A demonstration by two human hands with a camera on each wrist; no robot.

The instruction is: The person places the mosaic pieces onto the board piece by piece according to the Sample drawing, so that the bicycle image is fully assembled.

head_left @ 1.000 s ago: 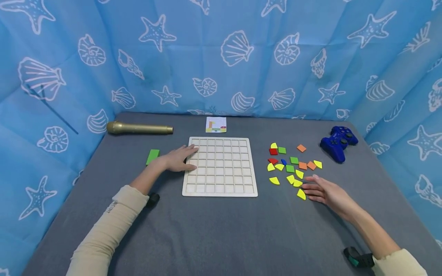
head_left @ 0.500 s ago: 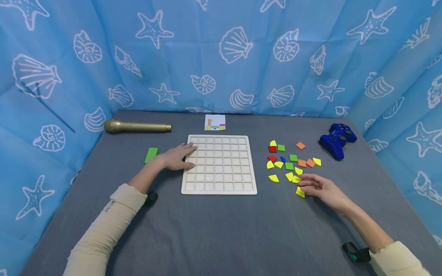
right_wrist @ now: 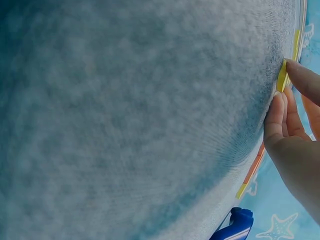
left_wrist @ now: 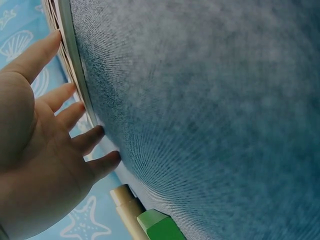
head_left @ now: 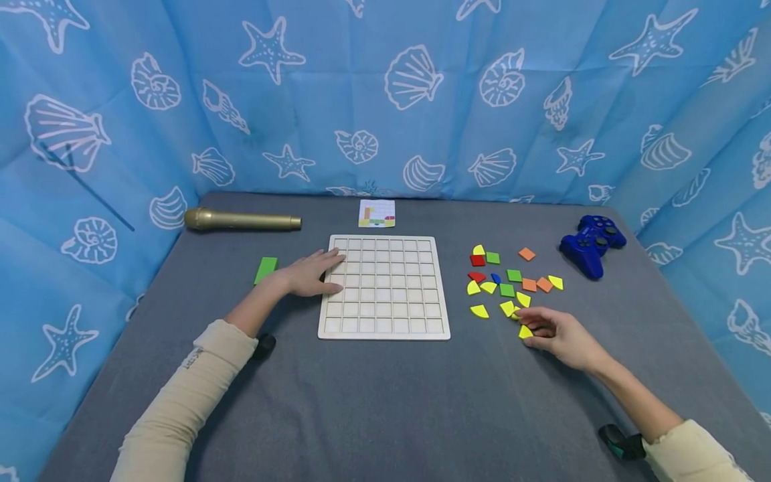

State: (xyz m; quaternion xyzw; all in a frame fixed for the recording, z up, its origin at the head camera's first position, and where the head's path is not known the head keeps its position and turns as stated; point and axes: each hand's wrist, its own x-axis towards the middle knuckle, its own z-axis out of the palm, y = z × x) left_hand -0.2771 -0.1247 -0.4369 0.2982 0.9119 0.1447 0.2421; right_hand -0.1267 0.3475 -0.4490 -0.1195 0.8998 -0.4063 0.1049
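Note:
A white square grid board (head_left: 383, 336) lies in the middle of the table. My left hand (head_left: 306, 275) rests on its left edge with fingers spread; the left wrist view shows the fingertips along the board's side. On the right, my right hand (head_left: 566, 340) pinches a yellow quarter-circle tile (head_left: 525, 332) between thumb and fingers. The right wrist view shows that yellow tile (right_wrist: 282, 76) edge-on between the fingertips. Just beyond the hand lie more yellow tiles (head_left: 507, 308), green squares (head_left: 507, 290), orange squares (head_left: 529, 284), red pieces (head_left: 477, 260) and a small blue piece (head_left: 496, 278).
A small printed pattern card (head_left: 377, 213) lies behind the board. At the back left is a gold microphone (head_left: 243, 220), with a green block (head_left: 266, 269) near the left wrist. A blue game controller (head_left: 591, 246) sits at the back right, before a blue shell-print curtain (head_left: 458, 120).
My right hand has moved slightly left and its fingers have closed from extended to a pinch on the nearest yellow quarter-circle tile. The left hand has stayed on the board's edge.

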